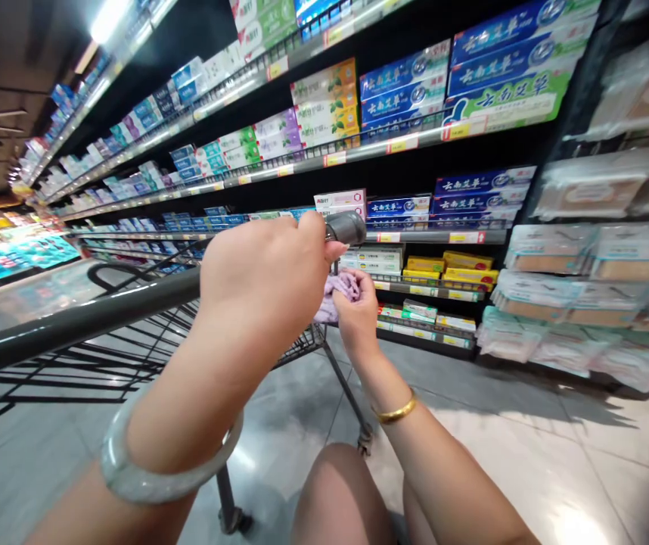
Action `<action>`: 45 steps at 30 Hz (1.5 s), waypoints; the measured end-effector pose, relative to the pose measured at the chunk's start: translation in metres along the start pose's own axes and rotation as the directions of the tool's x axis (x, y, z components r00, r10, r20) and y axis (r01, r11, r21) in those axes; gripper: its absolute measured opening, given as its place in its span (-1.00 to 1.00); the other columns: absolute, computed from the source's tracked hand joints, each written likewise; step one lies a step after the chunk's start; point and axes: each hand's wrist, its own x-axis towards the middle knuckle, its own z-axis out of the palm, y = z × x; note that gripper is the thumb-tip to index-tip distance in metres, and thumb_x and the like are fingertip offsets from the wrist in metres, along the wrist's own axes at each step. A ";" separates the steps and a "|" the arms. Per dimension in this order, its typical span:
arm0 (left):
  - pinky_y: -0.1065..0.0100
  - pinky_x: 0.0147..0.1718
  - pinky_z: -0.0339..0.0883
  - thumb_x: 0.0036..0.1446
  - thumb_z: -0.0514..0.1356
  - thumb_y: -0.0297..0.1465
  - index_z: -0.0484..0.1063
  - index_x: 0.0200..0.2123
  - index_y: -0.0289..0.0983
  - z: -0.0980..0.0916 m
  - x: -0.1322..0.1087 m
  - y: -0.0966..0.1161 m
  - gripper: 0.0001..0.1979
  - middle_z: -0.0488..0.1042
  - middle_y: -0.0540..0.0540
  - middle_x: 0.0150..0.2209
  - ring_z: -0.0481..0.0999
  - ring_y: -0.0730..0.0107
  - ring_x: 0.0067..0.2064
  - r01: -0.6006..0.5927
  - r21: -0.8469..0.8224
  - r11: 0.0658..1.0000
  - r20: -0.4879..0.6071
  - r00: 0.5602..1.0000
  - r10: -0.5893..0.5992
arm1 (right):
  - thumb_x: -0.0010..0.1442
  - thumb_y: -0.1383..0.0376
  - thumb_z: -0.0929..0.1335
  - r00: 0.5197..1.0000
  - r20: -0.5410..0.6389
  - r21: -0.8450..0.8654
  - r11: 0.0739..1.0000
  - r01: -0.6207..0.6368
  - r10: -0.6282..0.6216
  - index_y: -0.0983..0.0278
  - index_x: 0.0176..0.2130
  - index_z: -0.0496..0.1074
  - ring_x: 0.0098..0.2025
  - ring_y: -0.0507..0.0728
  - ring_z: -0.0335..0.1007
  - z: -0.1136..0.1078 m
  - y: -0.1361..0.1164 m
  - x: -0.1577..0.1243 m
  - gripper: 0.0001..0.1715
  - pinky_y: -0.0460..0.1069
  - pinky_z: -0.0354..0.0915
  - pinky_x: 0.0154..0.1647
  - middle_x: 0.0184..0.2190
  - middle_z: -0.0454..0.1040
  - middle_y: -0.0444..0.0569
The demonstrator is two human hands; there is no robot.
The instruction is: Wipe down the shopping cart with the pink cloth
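Note:
My left hand [265, 276] is wrapped round the grey handle bar [91, 318] of a black wire shopping cart [131, 356], close to the bar's right end cap [347, 227]. A pale green bangle sits on that wrist. My right hand [357, 306] is closed on a small lilac cloth [336, 291], pressed against the cart's frame just below the handle's right end. A gold bracelet is on the right wrist. My knee shows at the bottom centre.
A tall black shelf of toothpaste boxes [404, 91] runs along the aisle ahead and to the left. Wrapped packs [591, 257] fill the shelves at the right. The floor [529, 454] is glossy grey tile. Bright displays glow at the far left.

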 end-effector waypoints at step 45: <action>0.21 -0.26 0.30 0.27 -0.06 -0.35 0.42 -0.09 -0.29 0.012 0.029 0.042 -0.69 0.53 -0.26 -0.30 0.55 0.08 -0.22 -0.047 0.058 0.997 -0.045 0.998 0.050 | 0.02 0.37 0.31 0.987 -0.147 -0.075 0.995 0.062 -0.072 0.18 -0.09 0.40 0.01 0.15 0.38 -0.034 0.002 0.045 -0.60 0.16 0.31 0.19 -0.08 0.46 -0.05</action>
